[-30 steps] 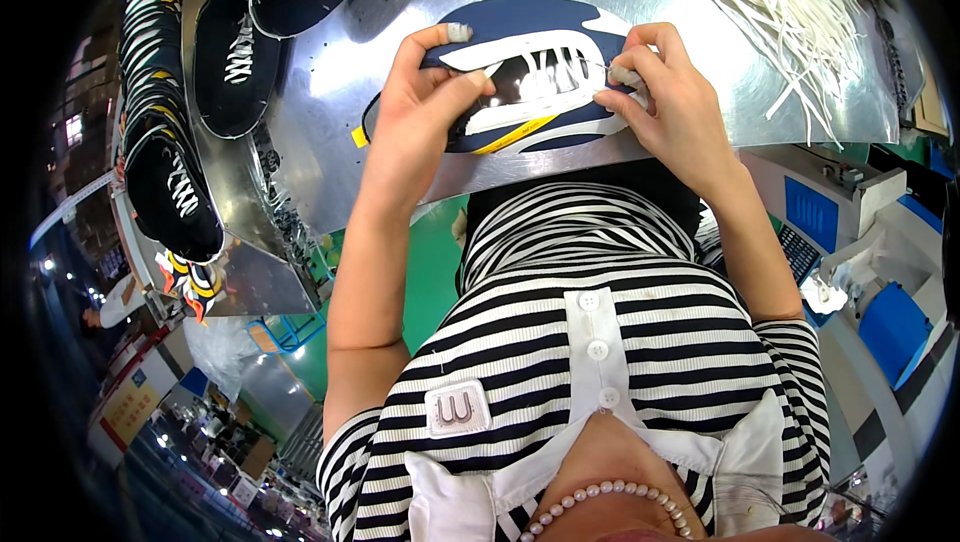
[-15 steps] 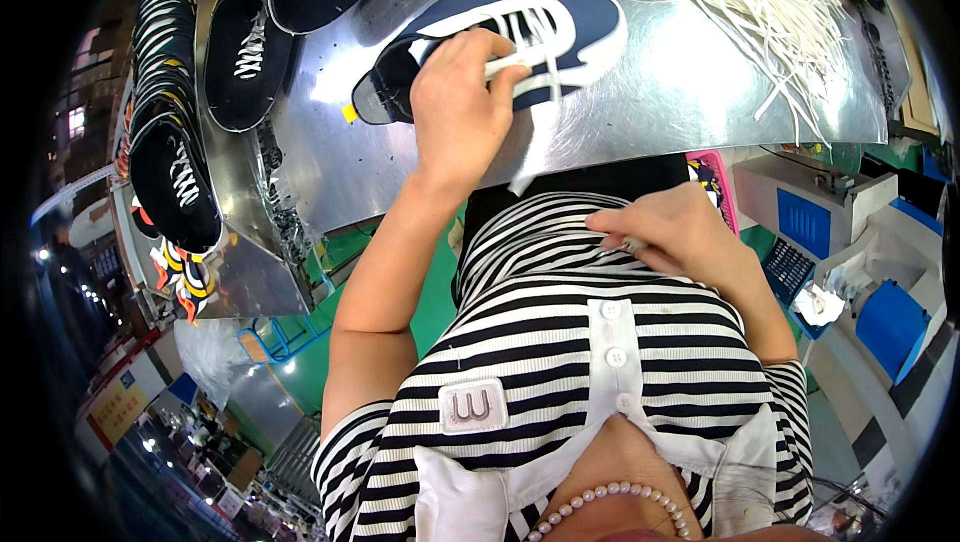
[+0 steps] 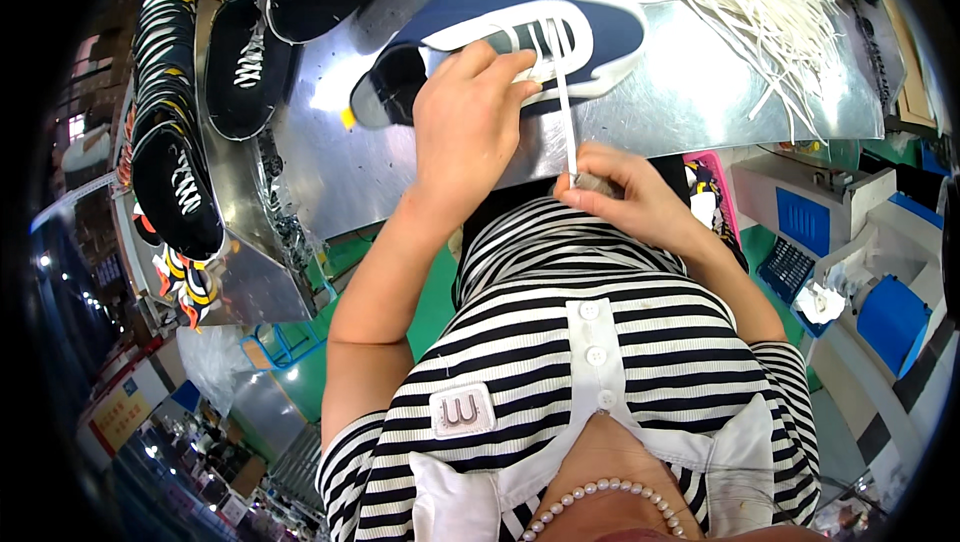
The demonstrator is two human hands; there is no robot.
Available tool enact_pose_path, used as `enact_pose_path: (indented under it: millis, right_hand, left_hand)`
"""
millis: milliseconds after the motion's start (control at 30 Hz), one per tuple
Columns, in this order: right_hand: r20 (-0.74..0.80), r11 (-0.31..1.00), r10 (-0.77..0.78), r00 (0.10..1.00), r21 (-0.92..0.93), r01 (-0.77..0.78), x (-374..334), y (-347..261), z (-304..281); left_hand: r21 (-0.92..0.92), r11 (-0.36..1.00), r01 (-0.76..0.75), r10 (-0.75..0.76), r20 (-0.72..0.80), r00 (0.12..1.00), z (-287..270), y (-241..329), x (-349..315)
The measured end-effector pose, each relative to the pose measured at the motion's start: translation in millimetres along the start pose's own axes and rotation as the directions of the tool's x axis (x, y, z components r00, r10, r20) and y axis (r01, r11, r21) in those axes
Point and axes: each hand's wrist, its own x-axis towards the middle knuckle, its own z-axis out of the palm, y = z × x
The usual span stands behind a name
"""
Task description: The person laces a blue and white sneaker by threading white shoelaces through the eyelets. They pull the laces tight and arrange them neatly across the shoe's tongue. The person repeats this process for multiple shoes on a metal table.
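A navy and white shoe upper (image 3: 500,2) lies on its side of the metal bench, its rounded toe to the right. My left hand (image 3: 465,117) is closed on its near edge, fingers at the white eyelet band; the fingertips partly cover what they grip. From the eyelets a white shoelace (image 3: 564,112) runs straight toward me, looking taut. Its end is pinched between the thumb and fingers of my right hand (image 3: 625,192), just off the bench's front edge.
A heap of loose white laces (image 3: 740,12) lies along the bench (image 3: 680,117) at the far right. Laced black shoe uppers (image 3: 240,62) rest at the left, beside a long stacked row of uppers (image 3: 165,72). A pink-rimmed container (image 3: 720,192) stands below the bench at right.
My right hand has moved from in front of my shirt up and left to the bench edge, and now grips the lace, which has gone from slack to straight. The shoe has shifted slightly right.
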Motion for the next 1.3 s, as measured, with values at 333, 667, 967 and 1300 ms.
enact_pose_path:
  millis: [333, 667, 967, 1300]
  right_hand:
    - [-0.342, 0.873, -0.409, 0.846, -0.417, 0.253, 79, -11, -35]
    - [-0.448, 0.906, -0.358, 0.819, -0.380, 0.188, 83, -4, -31]
    - [-0.376, 0.980, 0.016, 0.926, -0.178, -0.089, 24, -8, -15]
    - [-0.478, 0.891, -0.202, 0.855, -0.452, -0.042, 52, 12, 11]
  left_hand:
    - [-0.178, 0.938, 0.296, -0.223, 0.340, 0.913, 3, -22, 8]
    - [-0.027, 0.955, 0.295, -0.277, 0.268, 0.923, 13, -14, 9]
    - [-0.022, 0.968, 0.250, -0.241, 0.202, 0.949, 18, -16, 7]
    - [-0.167, 0.985, 0.053, -0.041, 0.077, 0.996, 26, -12, -7]
